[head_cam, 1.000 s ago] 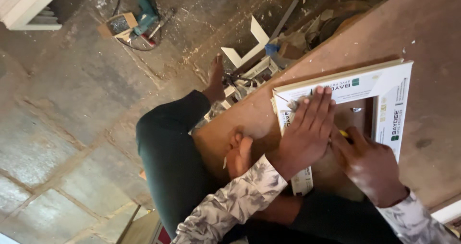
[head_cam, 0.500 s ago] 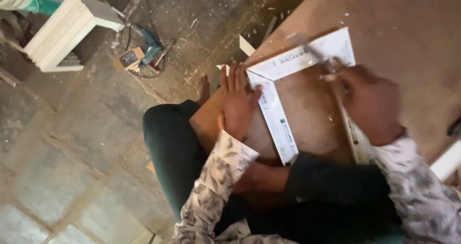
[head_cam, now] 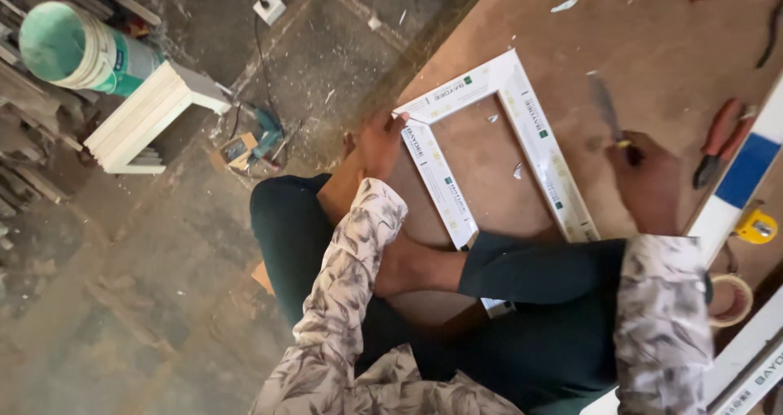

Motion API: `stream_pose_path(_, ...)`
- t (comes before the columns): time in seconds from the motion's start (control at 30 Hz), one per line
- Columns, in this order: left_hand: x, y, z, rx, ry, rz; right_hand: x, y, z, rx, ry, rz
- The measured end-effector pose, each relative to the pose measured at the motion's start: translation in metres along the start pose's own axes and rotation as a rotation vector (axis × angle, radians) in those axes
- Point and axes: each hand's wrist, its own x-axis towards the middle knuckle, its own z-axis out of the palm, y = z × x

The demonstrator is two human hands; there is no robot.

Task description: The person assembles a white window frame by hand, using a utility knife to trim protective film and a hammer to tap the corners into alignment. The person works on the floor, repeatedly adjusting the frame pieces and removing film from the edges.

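brown desk, white frame, one hand on each side

brown board of the desk [head_cam: 652,39] fills the upper right, with dusty concrete floor [head_cam: 122,301] to its left. nearest the camera, a leg in dark trousers [head_cam: 538,276] lies across the lower end of the white frame [head_cam: 530,129], hiding where its two long rails finish.

the left hand [head_cam: 377,144] rests at the desk edge, its grip closed lightly over the left rail near the mitred corner, fingertips on the white face. the right hand [head_cam: 648,178] sits on the bare board just beside the right rail but not touching it; its grip is shut on a slim blade tool [head_cam: 605,105] with a yellowish handle, tip pointing away from the body. the frame lies between the two hands, its long rails running away from the person and tilting left; the left hand is the one in contact.

compared with half a second ago, the right hand has come off the frame's right rail and moved outward, and the blade is now clear to see.

farther off, red-handled pliers [head_cam: 718,142] and a yellow tape measure [head_cam: 754,226] lie to the right; a green bucket [head_cam: 77,48] stands far left.
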Motion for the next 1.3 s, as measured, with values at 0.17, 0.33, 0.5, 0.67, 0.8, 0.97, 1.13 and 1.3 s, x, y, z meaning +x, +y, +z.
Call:
stream_pose_path(0.17, -0.005, 0.013, -0.020, -0.257, 0.054, 0.211, 0.002, -0.015, 0.036, -0.287, -0.115, 0.003)
stream_pose_path(0.33, -0.007, 0.016, -0.028, -0.382, 0.027, 0.138, -0.014, -0.031, 0.041, -0.413, -0.180, 0.047)
stream_pose_path(0.5, 0.000, 0.006, -0.029, -0.559, 0.050, 0.312, -0.025, -0.037, 0.041, -0.465, -0.162, 0.077)
stream_pose_path(0.67, 0.010, -0.005, -0.034, -0.515, 0.005, 0.184, -0.028, -0.044, 0.048, -0.464, -0.193, 0.100)
stream_pose_path(0.8, 0.016, -0.012, -0.036, -0.530, -0.047, 0.273, -0.027, -0.050, 0.050, -0.498, -0.256, 0.113)
stream_pose_path(0.97, 0.021, -0.013, -0.034, -0.608, -0.137, 0.228, -0.025, -0.062, 0.047, -0.500, -0.273, 0.110)
stream_pose_path(1.13, 0.011, 0.002, -0.048, -0.325, -0.005, 0.262, -0.018, -0.076, 0.051, -0.445, -0.333, 0.070)
stream_pose_path(1.3, -0.030, 0.027, -0.076, 0.129, 0.367, 0.271, -0.027, -0.106, 0.051, -0.325, -0.359, 0.081)
